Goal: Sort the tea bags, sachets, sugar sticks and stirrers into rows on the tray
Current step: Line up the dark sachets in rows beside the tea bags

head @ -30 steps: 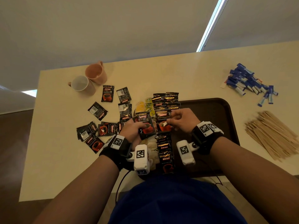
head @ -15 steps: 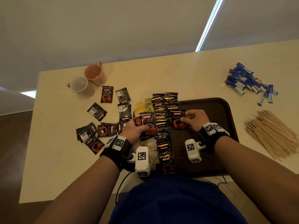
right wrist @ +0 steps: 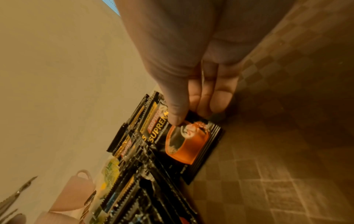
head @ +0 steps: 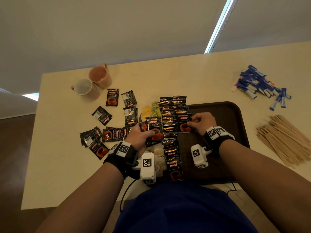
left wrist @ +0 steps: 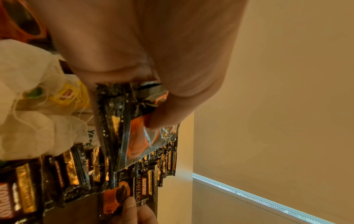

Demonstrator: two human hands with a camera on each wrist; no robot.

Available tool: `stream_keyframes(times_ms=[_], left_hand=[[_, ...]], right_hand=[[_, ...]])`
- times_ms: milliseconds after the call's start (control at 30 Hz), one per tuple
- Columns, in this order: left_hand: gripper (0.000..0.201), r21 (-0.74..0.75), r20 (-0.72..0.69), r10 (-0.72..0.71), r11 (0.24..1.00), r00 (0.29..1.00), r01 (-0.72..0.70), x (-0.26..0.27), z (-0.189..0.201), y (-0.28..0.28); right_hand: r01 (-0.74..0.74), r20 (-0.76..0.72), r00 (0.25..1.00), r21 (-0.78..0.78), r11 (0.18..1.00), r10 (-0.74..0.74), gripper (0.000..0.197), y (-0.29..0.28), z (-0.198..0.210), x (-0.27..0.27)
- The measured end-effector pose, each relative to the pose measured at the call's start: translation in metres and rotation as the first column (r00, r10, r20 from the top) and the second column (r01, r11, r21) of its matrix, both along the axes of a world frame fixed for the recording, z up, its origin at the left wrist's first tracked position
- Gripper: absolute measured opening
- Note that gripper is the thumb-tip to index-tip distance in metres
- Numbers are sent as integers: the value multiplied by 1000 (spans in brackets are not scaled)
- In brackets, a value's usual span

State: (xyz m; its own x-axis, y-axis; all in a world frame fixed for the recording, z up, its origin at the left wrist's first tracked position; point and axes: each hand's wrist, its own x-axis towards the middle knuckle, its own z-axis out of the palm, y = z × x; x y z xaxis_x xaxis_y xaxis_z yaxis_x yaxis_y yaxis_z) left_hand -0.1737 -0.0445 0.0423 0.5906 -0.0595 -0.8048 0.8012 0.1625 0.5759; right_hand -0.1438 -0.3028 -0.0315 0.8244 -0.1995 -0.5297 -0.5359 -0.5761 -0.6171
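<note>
— What's over on the far left of the bench (head: 67,165)?

— Two mugs (head: 94,84), touching each other, and nearer the person a scatter of loose coffee sachets (head: 107,133), some face up, some face down.

— And the left hand (head: 139,137)?

— It grips a small stack of sachets (head: 154,130). The thumb lies across the front of the top one, over the printed red cup, and the fingers (left wrist: 162,118) curl round behind the stack, so the packs are pinched between thumb and fingers. The stack is held just above a heap of tea bags (head: 157,152) at the tray's left edge.

— What lies between the hands?

— A row of sachets (head: 170,132), overlapping like tiles, running from the far rim of the tray (head: 235,115) toward the person. Yellow and green tea packets (head: 151,111) sit just beside its far end.

— The right hand (head: 202,123)?

— It pinches one sachet (head: 184,124) by its right edge: thumb on the printed face, fingers (right wrist: 220,100) pressed together and tucked under the edge. That sachet lies nearly flat on the tray, its left side touching the row.

— Further right?

— Off the tray, a pile of blue sugar sticks (head: 259,84) at the far side, and a bundle of wooden stirrers (head: 284,140) nearer, well apart from both hands.
</note>
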Motion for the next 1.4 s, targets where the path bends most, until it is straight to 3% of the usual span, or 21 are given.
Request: stream_keyframes(times_ms=[467, 800, 1000, 1167, 1300, 1400], left_hand=[[36, -20, -4, 7, 1000, 1000, -7, -2, 8, 0], [38, 9, 15, -7, 1000, 1000, 7, -8, 9, 0], [44, 89, 35, -12, 996, 999, 9, -13, 9, 3], [38, 175, 89, -109, 980, 990, 92, -12, 12, 5], [36, 218, 130, -177, 965, 976, 146, -12, 13, 9], [39, 243, 149, -232, 951, 961, 192, -12, 12, 12]], right_hand=[[2, 73, 997, -44, 999, 1, 27, 10, 7, 0], [26, 75, 997, -62, 998, -22, 23, 5, 13, -8], [48, 159, 987, -113, 992, -29, 12, 9, 27, -18], [-65, 195, 980, 101, 993, 44, 9, 47, 56, -25], [-181, 100, 983, 374, 909, 155, 17, 74, 76, -33], [-185, 78, 983, 432, 883, 167, 14, 80, 82, -41]])
